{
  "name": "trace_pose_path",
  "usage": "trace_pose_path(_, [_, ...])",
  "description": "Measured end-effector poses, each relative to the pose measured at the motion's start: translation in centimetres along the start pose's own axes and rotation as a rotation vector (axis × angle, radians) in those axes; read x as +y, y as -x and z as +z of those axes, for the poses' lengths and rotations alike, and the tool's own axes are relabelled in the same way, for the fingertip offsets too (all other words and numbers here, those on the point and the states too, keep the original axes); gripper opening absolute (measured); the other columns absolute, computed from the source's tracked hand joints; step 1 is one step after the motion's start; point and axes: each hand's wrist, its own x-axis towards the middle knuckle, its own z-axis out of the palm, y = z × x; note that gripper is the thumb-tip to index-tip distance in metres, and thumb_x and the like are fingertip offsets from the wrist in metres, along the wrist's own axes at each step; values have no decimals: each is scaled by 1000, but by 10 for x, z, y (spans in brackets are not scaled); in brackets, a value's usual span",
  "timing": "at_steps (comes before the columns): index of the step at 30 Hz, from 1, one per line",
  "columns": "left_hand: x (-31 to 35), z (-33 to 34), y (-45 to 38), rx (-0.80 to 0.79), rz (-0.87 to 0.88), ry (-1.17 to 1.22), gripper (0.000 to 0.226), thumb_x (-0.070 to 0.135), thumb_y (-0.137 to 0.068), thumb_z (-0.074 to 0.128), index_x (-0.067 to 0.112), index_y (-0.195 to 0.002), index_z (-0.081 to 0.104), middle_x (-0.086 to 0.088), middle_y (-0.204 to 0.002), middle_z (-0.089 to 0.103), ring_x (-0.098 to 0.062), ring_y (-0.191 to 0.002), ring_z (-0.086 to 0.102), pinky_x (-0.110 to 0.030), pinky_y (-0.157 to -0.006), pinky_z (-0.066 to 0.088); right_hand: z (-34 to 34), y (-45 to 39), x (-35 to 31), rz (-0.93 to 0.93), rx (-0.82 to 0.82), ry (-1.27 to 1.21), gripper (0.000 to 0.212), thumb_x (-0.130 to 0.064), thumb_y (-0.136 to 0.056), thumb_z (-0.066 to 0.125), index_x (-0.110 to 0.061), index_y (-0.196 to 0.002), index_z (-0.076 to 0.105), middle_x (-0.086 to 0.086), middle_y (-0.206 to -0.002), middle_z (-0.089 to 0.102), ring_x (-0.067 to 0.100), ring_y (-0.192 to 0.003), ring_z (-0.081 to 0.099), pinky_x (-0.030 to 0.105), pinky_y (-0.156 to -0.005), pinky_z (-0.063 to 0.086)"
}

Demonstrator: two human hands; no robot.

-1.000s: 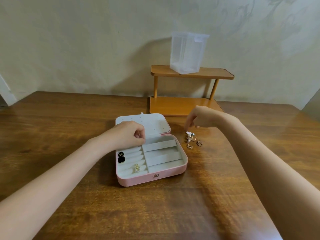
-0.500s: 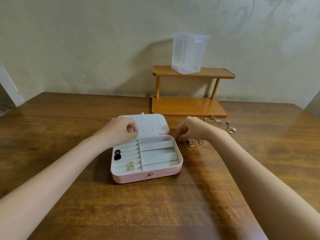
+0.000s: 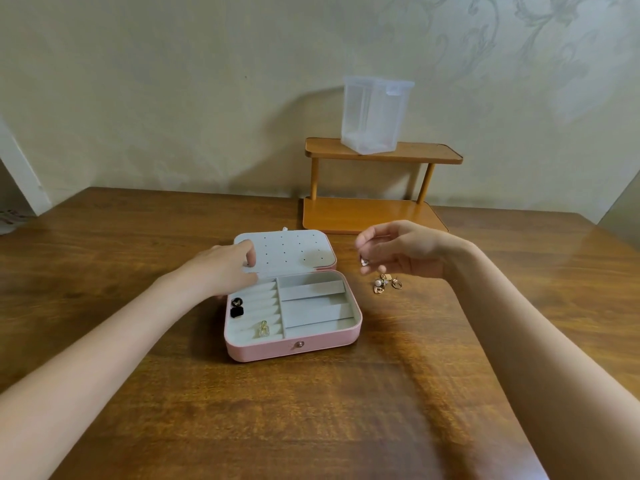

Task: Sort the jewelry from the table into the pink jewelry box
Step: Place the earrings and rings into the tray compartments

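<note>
Jewelry lies loose on the bench, just right of the open pink jewelry box. Right hand pinches one small piece above the pile. Left hand, fingers spread, steadies the box. Step in hand: transfer. Next move calls for carrying the piece left into a free compartment.

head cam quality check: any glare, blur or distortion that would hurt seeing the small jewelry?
Head view: wide-angle bowing bends the table edges and stretches both forearms; soft glare patches on the wood at far right; the right hand casts a shadow beside the loose jewelry, which is small and slightly soft; the piece pinched in its fingers is too blurred to identify; the pink jewelry box interior is evenly lit.
</note>
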Motion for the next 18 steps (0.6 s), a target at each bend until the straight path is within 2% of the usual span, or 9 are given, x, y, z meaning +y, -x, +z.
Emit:
trace_pose_path(4, [-1,3,2,8,13,103,13,28,-93,51,25,-104,45,1,-94,52,-13,-62,60,-19,-50,42,10,-7,-1,-26,73,126,11,5,-83,60,-1,-89,65,9,-84,69,16,-78,69,22,-69,57])
trace_pose_path(9, [16,14,-3,92,101,188,12,26,-93,53,22,-102,47,6,-81,48,-9,-59,59,-17,-48,36,30,-14,-8,-53,37,226,11,4,-82,61,1,-90,68,11,-90,70,18,-83,70,21,-71,56])
trace_pose_path(13, [22,17,-11,108,148,232,13,27,-91,56,25,-100,46,3,-87,53,-8,-63,57,-21,-53,40,47,-13,-10,-70,-18,277,10,5,-82,62,0,-87,70,10,-88,71,18,-81,71,18,-68,55])
trace_pose_path(15, [21,19,-11,138,172,236,13,27,-91,57,26,-100,47,4,-85,54,-7,-69,50,-21,-56,37,56,-12,-9,-98,-38,305,12,7,-82,62,-2,-82,70,8,-84,71,16,-78,70,19,-69,54])
trace_pose_path(18, [16,26,-8,199,228,299,12,23,-91,57,25,-100,50,5,-80,55,-10,-75,51,-23,-63,42,73,-13,-8,-112,-62,412,16,7,-81,63,-7,-80,70,1,-82,70,10,-73,68,16,-66,53])
